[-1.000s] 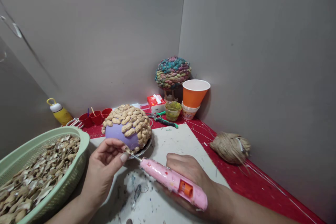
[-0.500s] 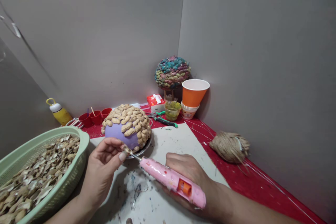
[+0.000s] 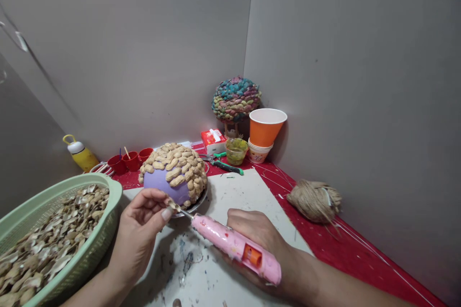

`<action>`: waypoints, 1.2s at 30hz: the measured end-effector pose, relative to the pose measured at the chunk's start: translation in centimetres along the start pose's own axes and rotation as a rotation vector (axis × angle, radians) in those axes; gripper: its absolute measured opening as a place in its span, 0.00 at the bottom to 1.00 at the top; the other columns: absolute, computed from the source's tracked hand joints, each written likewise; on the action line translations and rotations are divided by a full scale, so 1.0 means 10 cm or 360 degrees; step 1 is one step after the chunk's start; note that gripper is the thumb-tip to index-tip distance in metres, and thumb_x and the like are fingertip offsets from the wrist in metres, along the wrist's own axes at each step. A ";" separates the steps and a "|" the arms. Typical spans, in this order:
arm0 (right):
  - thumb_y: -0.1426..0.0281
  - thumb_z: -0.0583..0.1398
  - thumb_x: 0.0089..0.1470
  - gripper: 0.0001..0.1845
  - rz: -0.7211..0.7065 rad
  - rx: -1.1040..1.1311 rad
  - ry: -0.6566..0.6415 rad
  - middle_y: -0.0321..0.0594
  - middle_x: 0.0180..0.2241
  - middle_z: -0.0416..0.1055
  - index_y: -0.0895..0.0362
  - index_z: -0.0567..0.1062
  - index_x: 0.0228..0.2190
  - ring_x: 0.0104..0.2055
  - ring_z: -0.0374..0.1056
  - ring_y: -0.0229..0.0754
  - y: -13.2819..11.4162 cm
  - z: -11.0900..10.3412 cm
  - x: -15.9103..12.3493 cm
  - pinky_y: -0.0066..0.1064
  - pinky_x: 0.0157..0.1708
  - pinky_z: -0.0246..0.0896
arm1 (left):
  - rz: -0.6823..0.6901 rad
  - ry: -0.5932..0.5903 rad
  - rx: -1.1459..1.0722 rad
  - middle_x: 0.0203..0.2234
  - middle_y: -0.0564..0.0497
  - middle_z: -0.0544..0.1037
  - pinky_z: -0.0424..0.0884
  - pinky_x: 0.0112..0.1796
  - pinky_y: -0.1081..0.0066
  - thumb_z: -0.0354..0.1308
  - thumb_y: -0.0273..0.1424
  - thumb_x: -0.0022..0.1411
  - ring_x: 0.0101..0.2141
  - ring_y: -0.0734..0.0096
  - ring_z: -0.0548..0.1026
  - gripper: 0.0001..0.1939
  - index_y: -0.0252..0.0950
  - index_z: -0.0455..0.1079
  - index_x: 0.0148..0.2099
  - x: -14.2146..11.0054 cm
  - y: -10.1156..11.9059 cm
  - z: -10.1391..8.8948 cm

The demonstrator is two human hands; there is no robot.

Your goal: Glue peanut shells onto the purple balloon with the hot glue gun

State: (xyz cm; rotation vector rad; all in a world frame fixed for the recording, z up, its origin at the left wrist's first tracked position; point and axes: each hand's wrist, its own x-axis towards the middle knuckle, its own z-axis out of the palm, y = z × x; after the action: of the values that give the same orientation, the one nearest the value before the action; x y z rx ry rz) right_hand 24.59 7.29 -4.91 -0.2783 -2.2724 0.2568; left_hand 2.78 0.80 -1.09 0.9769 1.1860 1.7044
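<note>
My left hand pinches a peanut shell between thumb and fingers. Wrapped round a pink hot glue gun is my right hand, and the gun's metal nozzle meets the shell. Just behind them a purple dome rests on a metal dish. Rows of peanut shells cover its top and right side, while bare purple shows at the front left. To the left of my left hand stands a green basket full of peanut shells.
Behind the dome are red cups, a yellow bottle, pliers, a tissue pack, a plastic tub and stacked paper cups. A coloured peanut-shell tree stands in the corner. Twine lies right of the white board.
Both hands hold nearly the same pose, with the nozzle still at the peanut shell. The whole view has shifted very slightly; nothing has been taken up or let go.
</note>
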 end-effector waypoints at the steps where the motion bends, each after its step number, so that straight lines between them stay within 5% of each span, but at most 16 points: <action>1: 0.71 0.51 0.60 0.16 0.0001 0.0004 -0.0006 0.32 0.19 0.54 0.53 0.56 0.21 0.22 0.48 0.37 0.00 0.00 0.00 0.31 0.23 0.42 | 0.0002 -0.0001 -0.0003 0.30 0.54 0.78 0.72 0.35 0.80 0.73 0.29 0.47 0.31 0.76 0.74 0.13 0.37 0.75 0.36 0.00 0.00 0.00; 36: 0.70 0.51 0.61 0.16 0.0094 0.0080 0.0006 0.32 0.20 0.55 0.54 0.56 0.22 0.22 0.50 0.36 -0.03 -0.02 0.02 0.30 0.23 0.43 | -0.0020 -0.0003 -0.0005 0.30 0.54 0.78 0.72 0.35 0.80 0.73 0.29 0.47 0.31 0.78 0.74 0.13 0.38 0.76 0.36 0.00 -0.02 0.00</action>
State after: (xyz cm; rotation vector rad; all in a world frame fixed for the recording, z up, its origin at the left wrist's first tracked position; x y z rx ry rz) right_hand 24.56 7.10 -4.54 -0.3194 -2.2529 0.3433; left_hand 2.80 0.85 -1.23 0.9672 1.1853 1.6949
